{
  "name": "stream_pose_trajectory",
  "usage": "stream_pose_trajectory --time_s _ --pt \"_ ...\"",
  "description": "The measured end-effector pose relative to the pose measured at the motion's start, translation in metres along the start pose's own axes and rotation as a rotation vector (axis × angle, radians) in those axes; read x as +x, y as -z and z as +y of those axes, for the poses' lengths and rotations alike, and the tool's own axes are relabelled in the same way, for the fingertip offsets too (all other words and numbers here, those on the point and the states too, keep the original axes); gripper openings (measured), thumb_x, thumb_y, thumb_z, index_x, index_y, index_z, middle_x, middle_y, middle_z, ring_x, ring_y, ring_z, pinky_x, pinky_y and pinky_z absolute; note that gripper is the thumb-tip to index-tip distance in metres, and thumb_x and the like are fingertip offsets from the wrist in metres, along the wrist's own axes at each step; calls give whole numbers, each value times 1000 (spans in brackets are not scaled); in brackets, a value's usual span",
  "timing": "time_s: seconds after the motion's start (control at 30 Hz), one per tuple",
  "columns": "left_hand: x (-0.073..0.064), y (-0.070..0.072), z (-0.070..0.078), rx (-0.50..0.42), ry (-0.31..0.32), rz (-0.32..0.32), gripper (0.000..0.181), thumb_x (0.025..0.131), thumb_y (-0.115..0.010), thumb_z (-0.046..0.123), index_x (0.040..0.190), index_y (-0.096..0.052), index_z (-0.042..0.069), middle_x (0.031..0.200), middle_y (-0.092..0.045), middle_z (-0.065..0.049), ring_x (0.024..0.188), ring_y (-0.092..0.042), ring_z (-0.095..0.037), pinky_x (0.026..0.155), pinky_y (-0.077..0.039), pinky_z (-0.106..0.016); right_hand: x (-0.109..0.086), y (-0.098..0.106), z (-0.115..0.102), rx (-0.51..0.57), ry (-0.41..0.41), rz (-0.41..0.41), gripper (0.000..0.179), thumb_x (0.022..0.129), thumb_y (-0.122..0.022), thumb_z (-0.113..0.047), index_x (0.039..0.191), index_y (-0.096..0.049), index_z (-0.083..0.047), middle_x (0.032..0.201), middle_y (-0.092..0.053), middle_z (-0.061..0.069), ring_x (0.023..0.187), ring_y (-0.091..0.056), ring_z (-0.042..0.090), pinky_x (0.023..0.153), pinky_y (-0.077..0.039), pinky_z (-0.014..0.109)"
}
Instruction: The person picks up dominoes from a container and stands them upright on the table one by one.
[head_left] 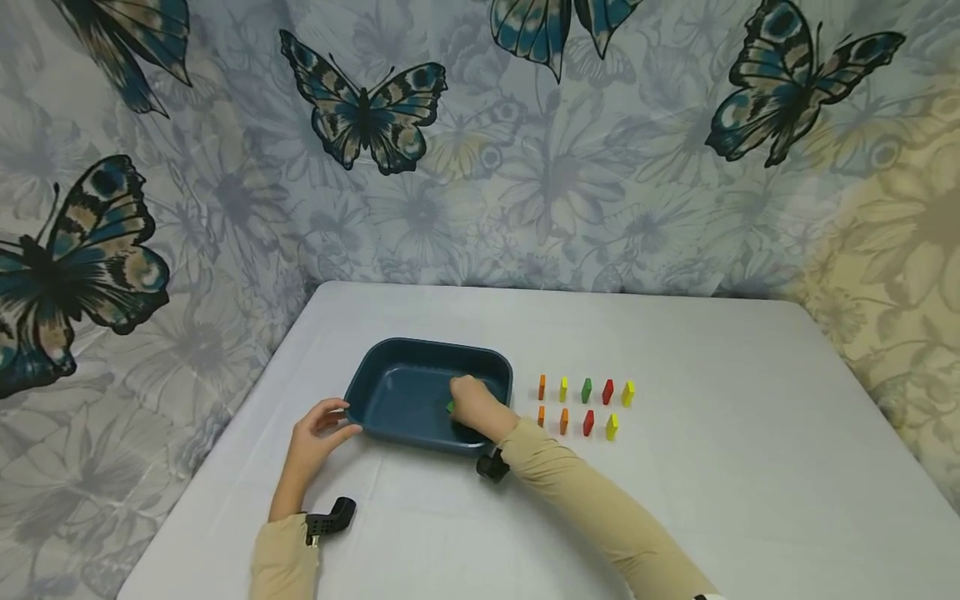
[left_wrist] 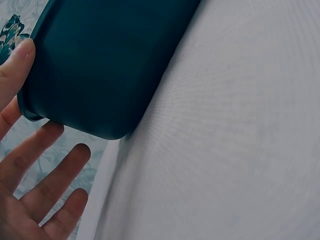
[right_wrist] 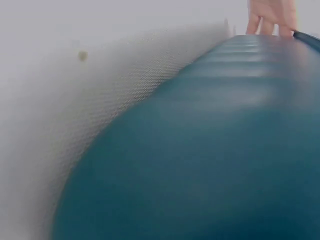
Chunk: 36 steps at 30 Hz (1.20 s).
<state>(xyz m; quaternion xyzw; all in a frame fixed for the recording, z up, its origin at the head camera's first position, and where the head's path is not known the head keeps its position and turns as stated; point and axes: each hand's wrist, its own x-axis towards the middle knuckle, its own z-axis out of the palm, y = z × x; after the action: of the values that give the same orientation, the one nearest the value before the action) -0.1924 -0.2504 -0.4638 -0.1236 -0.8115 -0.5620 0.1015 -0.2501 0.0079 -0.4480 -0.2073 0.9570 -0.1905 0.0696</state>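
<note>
A dark blue rectangular tub [head_left: 405, 392] sits on the table, left of its middle. My right hand [head_left: 478, 407] reaches into the tub's right side, fingers curled, and pinches a small green domino [head_left: 450, 407] low over the tub floor; most of it is hidden by the fingers. At the tub's near left corner is my left hand [head_left: 315, 437], its thumb and fingertips lightly touching the rim. In the left wrist view the lower fingers [left_wrist: 55, 192] are spread and fairly straight. The right wrist view is filled by the tub's outer wall [right_wrist: 200, 150].
Right of the tub, several small dominoes stand upright in two rows, among them a green one [head_left: 587, 390], a red one [head_left: 588, 422] and a yellow one [head_left: 628, 393]. A white cloth covers the table [head_left: 720, 467]. Butterfly-patterned fabric [head_left: 555, 200] hangs behind it.
</note>
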Motion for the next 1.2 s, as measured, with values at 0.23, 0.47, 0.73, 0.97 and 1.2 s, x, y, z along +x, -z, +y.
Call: stream_pose_trajectory --time_s 0.23,0.47,0.73,0.97,1.2 --pt "-1 1 -1 7 1 0 35 73 -72 1 104 -57 -5 103 -58 -16 92 -56 -19 84 -43 -45 -15 15 5 255 53 38 27 74 -71 -4 98 -62 5 73 -54 3 66 -51 14 55 -45 21" --pt "-2 -1 -3 -26 -12 9 34 72 -72 -3 103 -58 -5 102 -58 -18 91 -57 -21 83 -42 -49 -57 38 27 494 230 310 28 76 -70 -2 102 -61 0 86 -58 6 76 -56 17 64 -50 22" --pt "-4 -2 0 -10 5 16 34 72 -72 -2 103 -58 -4 103 -57 -16 91 -56 -18 84 -43 -46 -132 87 48 532 205 547 32 71 -69 11 101 -58 9 84 -61 17 73 -60 30 62 -54 38" --pt "-10 -3 -5 14 22 21 35 72 -72 -3 104 -57 -5 103 -57 -17 91 -56 -15 83 -45 -39 -175 78 116 569 89 597 30 72 -67 13 100 -58 6 90 -61 17 80 -61 18 69 -52 21" --pt "-2 -1 -28 0 32 27 37 73 -73 2 107 -58 0 106 -57 -12 92 -55 -12 83 -45 -29 -197 63 172 561 -10 546 29 75 -67 7 102 -57 5 94 -59 17 82 -58 3 70 -50 17"
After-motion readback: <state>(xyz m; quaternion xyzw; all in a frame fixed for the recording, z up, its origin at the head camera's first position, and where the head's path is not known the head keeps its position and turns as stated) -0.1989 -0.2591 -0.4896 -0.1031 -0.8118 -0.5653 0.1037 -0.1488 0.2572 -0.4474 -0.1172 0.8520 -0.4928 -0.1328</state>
